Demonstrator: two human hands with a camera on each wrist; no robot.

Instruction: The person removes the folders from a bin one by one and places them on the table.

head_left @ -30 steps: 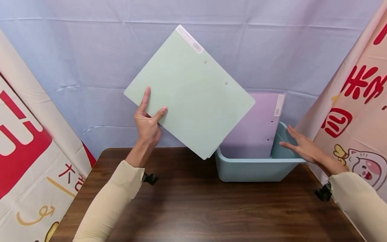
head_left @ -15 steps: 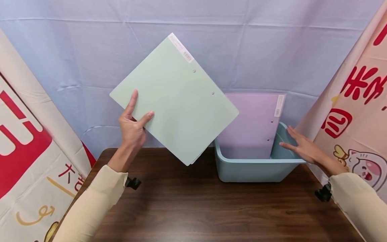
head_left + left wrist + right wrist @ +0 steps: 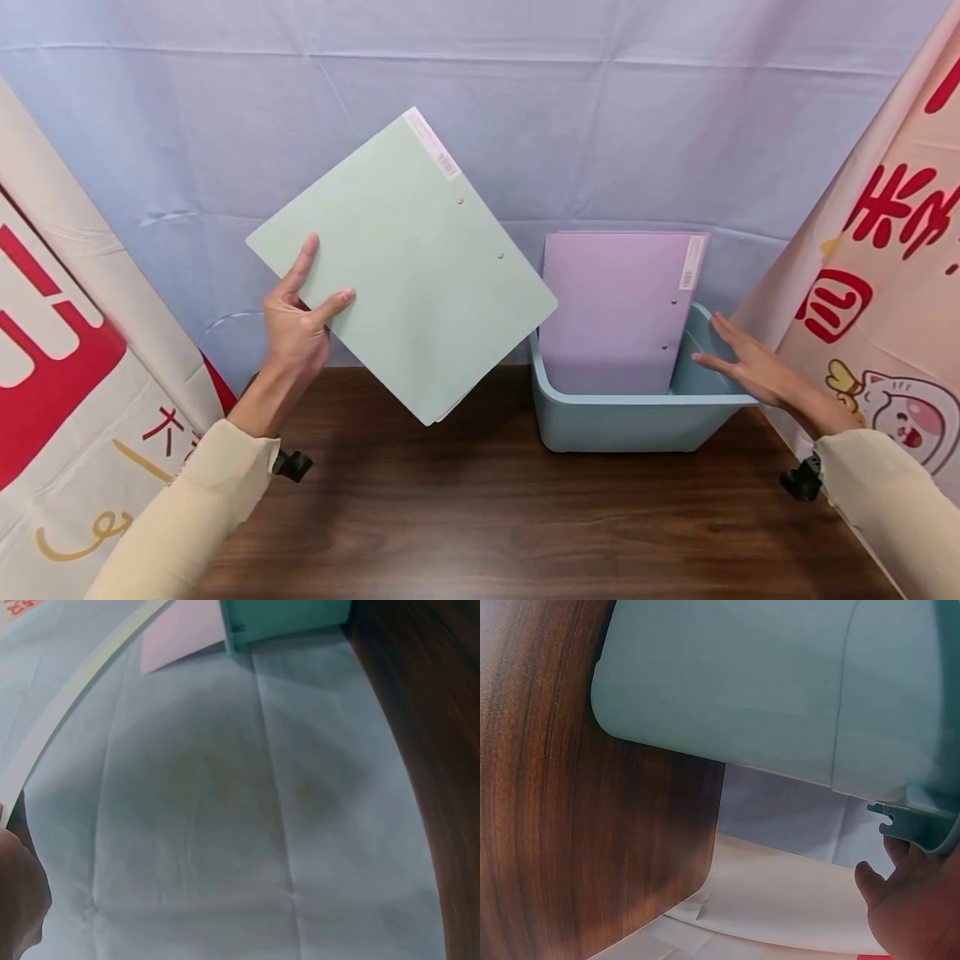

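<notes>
My left hand (image 3: 296, 329) holds a pale green file folder (image 3: 420, 283) by its lower left edge, with thumb and index finger spread over the near face. The folder hangs tilted in the air above the table, and a white barcode label and two rivets show along its upper right side. A purple file folder (image 3: 611, 308) stands upright in a blue-green plastic bin (image 3: 637, 421). My right hand (image 3: 757, 367) rests on the bin's right rim, its thumb and visible fingers extended. In the right wrist view, some fingertips (image 3: 868, 879) show outside, beneath the bin's rim.
A dark brown wooden table (image 3: 480, 508) bears the bin at its back right. Behind it hangs a pale blue cloth (image 3: 225, 125). Printed cloths hang at both sides, the right one (image 3: 892, 333) close to my right arm.
My left hand has moved the green folder left and down, away from the bin, so that more of the purple folder shows. My right hand and the bin have stayed put.
</notes>
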